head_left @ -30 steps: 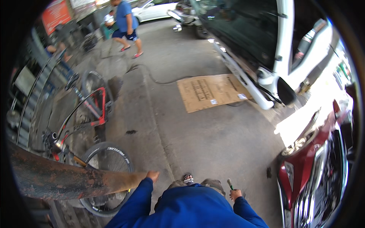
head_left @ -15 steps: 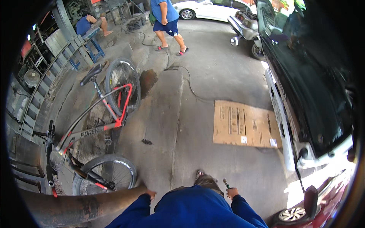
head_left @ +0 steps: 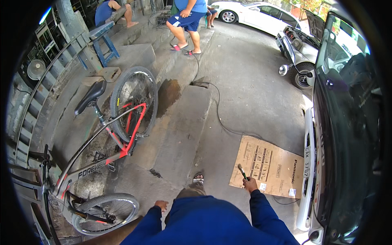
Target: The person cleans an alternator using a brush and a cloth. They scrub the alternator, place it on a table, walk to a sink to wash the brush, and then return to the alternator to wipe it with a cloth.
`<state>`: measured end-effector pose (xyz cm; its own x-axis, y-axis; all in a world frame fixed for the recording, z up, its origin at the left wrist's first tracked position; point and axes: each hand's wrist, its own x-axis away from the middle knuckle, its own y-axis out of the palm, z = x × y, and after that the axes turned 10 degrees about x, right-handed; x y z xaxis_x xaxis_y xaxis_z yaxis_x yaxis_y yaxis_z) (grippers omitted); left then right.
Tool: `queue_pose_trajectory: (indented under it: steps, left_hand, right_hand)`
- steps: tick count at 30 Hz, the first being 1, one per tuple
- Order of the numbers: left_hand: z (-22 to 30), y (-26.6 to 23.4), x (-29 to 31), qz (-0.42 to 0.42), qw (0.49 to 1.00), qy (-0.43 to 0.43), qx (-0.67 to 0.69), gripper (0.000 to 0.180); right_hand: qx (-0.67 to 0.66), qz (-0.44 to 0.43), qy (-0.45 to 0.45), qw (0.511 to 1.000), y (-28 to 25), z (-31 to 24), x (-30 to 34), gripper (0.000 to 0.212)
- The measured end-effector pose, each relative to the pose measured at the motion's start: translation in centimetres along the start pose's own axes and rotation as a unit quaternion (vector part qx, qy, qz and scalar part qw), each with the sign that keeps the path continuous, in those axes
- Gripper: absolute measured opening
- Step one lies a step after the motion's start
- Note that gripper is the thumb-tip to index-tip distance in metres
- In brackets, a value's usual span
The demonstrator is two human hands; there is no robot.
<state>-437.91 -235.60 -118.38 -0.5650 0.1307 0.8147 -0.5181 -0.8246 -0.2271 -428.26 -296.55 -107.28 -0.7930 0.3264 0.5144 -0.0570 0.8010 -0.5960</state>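
My right hand is closed around a paintbrush; its bristle end points up and away from me. Beneath the brush, some distance below, a flattened cardboard sheet lies on the ground. Low on my left side hangs my left hand, with nothing in it and its fingers loosely apart. The front wheel of a grey and red bicycle is the thing nearest to that hand. One sandalled foot of mine shows ahead.
A dark vehicle with a white bumper stands close on the right. A black cable runs over the ground to the cardboard. Ahead, a person in blue walks on a raised concrete edge; another sits by a blue stool. Cars stand farther off.
I have moved forward, and the cardboard is now nearer. My right hand has risen forward with the paintbrush. A brown pipe at lower left has mostly left view. The walking person has moved on.
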Motion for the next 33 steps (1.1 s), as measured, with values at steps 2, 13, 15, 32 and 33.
queue_pose_trajectory:
  steps: [2, 13, 15, 32, 33]
  left_hand:
    - [3.4, -2.2, -3.3, 0.018, 0.995, -0.042, 0.089, 0.034]
    - [37.0, -12.6, -18.5, 0.203, 0.940, -0.022, 0.272, 0.022]
    - [40.0, -13.0, -21.7, 0.168, 0.949, -0.022, 0.268, 0.019]
    - [62.5, -15.1, -41.6, 0.014, 0.995, -0.066, -0.077, 0.026]
    - [63.7, -16.3, -43.4, 0.000, 0.980, -0.022, -0.200, 0.027]
  right_hand:
    - [-0.040, -0.006, 0.019, 0.999, -0.9, -1.4, -1.5, 0.030]
    - [-0.053, -0.013, 0.166, 0.985, -7.0, -2.9, -17.4, 0.026]
    - [-0.069, -0.026, 0.190, 0.979, -7.7, -3.1, -21.5, 0.024]
    - [-0.017, -0.004, 0.083, 0.996, -22.3, -18.3, -59.5, 0.027]
    - [0.015, 0.008, 0.080, 0.997, -22.0, -19.4, -62.6, 0.025]
